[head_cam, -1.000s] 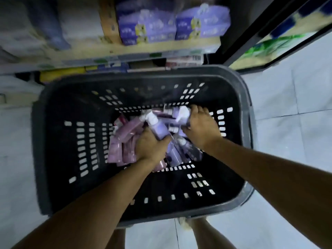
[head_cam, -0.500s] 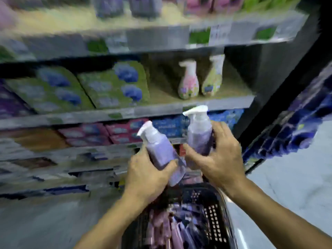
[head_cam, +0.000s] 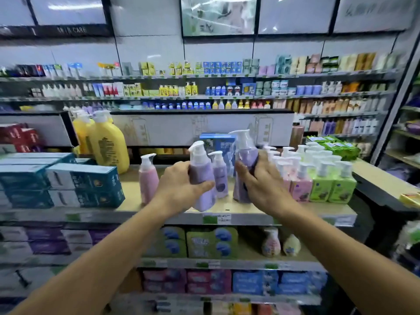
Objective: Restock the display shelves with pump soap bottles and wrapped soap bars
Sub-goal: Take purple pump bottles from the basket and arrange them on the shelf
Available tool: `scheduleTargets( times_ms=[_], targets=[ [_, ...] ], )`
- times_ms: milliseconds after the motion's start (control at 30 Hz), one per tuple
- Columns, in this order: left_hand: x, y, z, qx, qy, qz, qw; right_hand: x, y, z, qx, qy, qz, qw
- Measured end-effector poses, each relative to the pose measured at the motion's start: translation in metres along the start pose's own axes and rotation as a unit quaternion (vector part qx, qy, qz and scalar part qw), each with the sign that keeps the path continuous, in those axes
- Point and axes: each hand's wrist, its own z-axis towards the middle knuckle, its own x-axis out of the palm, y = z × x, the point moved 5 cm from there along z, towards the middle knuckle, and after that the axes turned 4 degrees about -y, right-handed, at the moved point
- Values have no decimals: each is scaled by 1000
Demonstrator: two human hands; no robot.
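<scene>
Head camera, and both hands are up at the top shelf [head_cam: 306, 212]. The left hand [head_cam: 179, 189] wraps its fingers and thumb round a purple pump bottle [head_cam: 201, 178] with a white pump, its base right at the shelf's front edge. The right hand [head_cam: 261, 187] grips a second purple pump bottle [head_cam: 244, 160] just beside it, further in. Whether either base touches the board, I cannot tell. Between the two stands a smaller purple bottle [head_cam: 220, 176], a pink pump bottle [head_cam: 147, 178] to its left and a blue box [head_cam: 219, 144] behind. At the right end of the shelf crowd green pump bottles [head_cam: 331, 185] and pink ones, labels too blurred to read. Teal boxes [head_cam: 86, 183] are stacked at the left end, big yellow bottles [head_cam: 106, 142] behind them. The edge tag [head_cam: 217, 218] is unreadable; a dark sign [head_cam: 71, 30] high on the left ends in "CARE".
</scene>
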Motion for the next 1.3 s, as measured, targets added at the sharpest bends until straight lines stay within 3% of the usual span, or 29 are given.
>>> scheduleTargets(
  times_ms=[200, 467, 700, 800, 867, 900, 1000, 1100, 1200, 1300],
  targets=[
    [48, 57, 41, -63, 45, 14, 997, 63, -38, 14, 86, -5, -25, 996],
    [79, 92, 52, -95, 54, -80, 991, 86, -51, 17, 92, -31, -55, 994],
    [78, 97, 45, -85, 54, -83, 991, 81, -47, 10, 95, -35, -68, 993],
    [68, 88, 14, -44, -46, -32, 997, 69, -48, -15, 109, -54, -23, 992],
    [65, 78, -24, 24, -140, -50, 989, 64, -52, -50, 96, -80, 14, 992],
    [71, 74, -48, 56, -145, -72, 985, 66, -56, -73, 88, -78, 22, 993],
    [119, 83, -118, 85, -69, -121, 987, 90, -86, -150, 92, -11, 22, 995],
    [199, 121, -201, -26, 43, -141, 989, 122, -155, -236, 191, 74, 12, 979],
    [289, 177, -309, -185, 188, -115, 958, 149, -254, -337, 365, 142, 1, 920],
    [383, 235, -422, -310, 300, -75, 899, 177, -361, -438, 500, 206, -34, 841]
  ],
)
